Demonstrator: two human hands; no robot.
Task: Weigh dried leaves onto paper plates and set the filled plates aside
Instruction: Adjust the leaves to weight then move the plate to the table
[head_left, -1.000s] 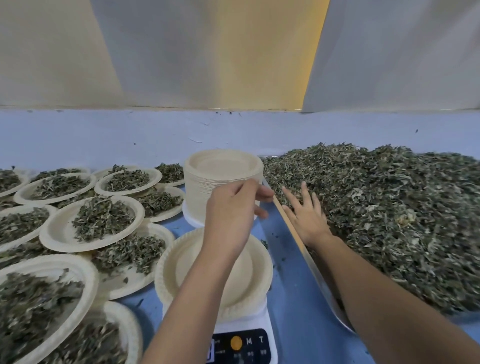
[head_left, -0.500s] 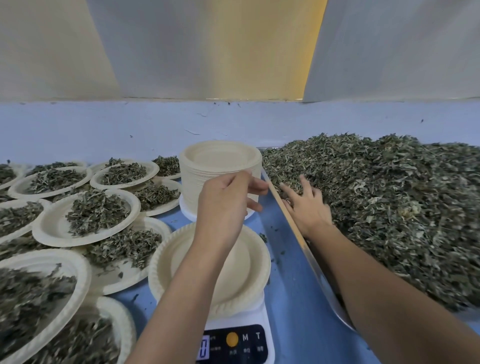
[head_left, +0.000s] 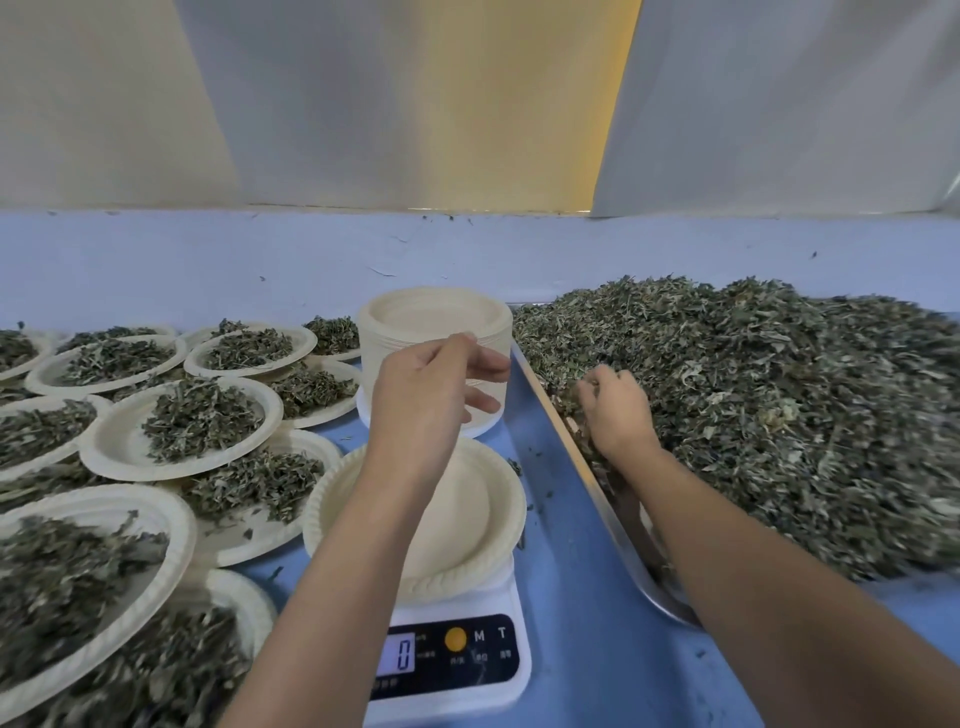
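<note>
An empty paper plate (head_left: 478, 514) sits on a white digital scale (head_left: 452, 660) whose display reads 0. My left hand (head_left: 426, 400) hovers above the plate with loosely bent fingers and holds nothing that I can see. My right hand (head_left: 615, 410) has its fingers curled into the big heap of dried leaves (head_left: 769, 415) at its left edge, grasping leaves. A tall stack of empty paper plates (head_left: 434, 317) stands just behind my left hand.
Several filled plates (head_left: 182, 426) overlap on the left of the blue table (head_left: 576, 597). The leaf heap lies on a metal tray (head_left: 623, 545) whose rim runs diagonally beside the scale. A pale wall stands behind.
My right hand went from lying flat on the leaves to curling its fingers into them. My left hand stayed above the plate.
</note>
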